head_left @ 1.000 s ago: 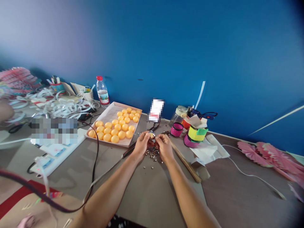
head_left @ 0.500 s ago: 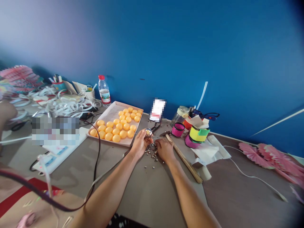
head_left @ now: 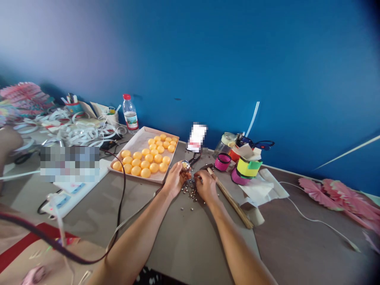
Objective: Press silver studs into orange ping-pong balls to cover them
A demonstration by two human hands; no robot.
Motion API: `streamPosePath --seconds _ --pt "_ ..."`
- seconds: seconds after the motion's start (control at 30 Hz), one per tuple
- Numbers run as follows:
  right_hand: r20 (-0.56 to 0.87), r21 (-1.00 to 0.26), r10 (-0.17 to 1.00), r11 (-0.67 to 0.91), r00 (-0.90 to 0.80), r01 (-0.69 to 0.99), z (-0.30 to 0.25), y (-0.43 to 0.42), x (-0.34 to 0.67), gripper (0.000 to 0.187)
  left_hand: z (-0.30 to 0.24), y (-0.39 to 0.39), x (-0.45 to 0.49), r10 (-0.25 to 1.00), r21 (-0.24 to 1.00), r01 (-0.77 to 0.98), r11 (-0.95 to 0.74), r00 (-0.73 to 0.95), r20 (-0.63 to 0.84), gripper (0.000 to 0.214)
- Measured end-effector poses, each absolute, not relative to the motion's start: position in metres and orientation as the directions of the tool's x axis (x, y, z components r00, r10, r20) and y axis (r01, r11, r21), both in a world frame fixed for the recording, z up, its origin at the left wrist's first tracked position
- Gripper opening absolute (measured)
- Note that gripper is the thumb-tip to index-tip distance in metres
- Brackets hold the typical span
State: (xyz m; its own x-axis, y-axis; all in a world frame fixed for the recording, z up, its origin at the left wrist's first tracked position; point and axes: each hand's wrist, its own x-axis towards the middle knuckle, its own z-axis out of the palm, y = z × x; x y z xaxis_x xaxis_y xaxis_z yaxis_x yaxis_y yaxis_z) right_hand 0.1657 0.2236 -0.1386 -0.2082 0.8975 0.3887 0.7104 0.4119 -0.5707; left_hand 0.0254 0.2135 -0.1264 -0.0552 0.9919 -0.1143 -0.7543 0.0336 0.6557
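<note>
My left hand (head_left: 175, 179) is closed around a small round shiny ball (head_left: 186, 165) held just above the table. My right hand (head_left: 205, 184) is beside it, fingers pinched on a tiny silvery piece too small to name. Both hands hover over a scatter of small metallic beads (head_left: 190, 192) on the grey table (head_left: 184, 237). A tray (head_left: 139, 139) of several orange balls (head_left: 142, 160) lies just left of my left hand.
Wooden sticks (head_left: 231, 202) lie right of my right hand. Coloured tape rolls (head_left: 246, 168), a jar (head_left: 225, 142) and white paper sit further right. A water bottle (head_left: 130, 113), white strips (head_left: 74, 130), a power strip (head_left: 74, 186), a black cable (head_left: 120, 198) and pink paper fans (head_left: 341, 196) surround the area.
My right hand dropped to the bead pile half a second ago and has now risen slightly back toward the ball in my left hand.
</note>
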Motion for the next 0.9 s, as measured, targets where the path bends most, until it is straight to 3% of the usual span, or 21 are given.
streamPosePath --seconds 0.2,0.37,0.9 --pt "0.353 -0.895 0.934 0.352 -0.045 0.276 -0.138 0.229 0.164 0.01 -0.128 0.214 0.027 0.991 0.668 -0.744 0.029 -0.064 -0.115 0.031" --pt "0.17 -0.983 0.985 0.168 -0.027 -0.075 -0.137 0.229 0.158 0.02 -0.128 0.213 0.03 0.99 0.706 -0.708 0.017 -0.086 -0.11 0.032" --pt "0.172 -0.977 0.984 0.176 0.045 -0.117 -0.126 0.22 0.15 0.015 -0.133 0.213 0.033 0.99 0.804 -0.594 0.014 -0.102 -0.092 0.043"
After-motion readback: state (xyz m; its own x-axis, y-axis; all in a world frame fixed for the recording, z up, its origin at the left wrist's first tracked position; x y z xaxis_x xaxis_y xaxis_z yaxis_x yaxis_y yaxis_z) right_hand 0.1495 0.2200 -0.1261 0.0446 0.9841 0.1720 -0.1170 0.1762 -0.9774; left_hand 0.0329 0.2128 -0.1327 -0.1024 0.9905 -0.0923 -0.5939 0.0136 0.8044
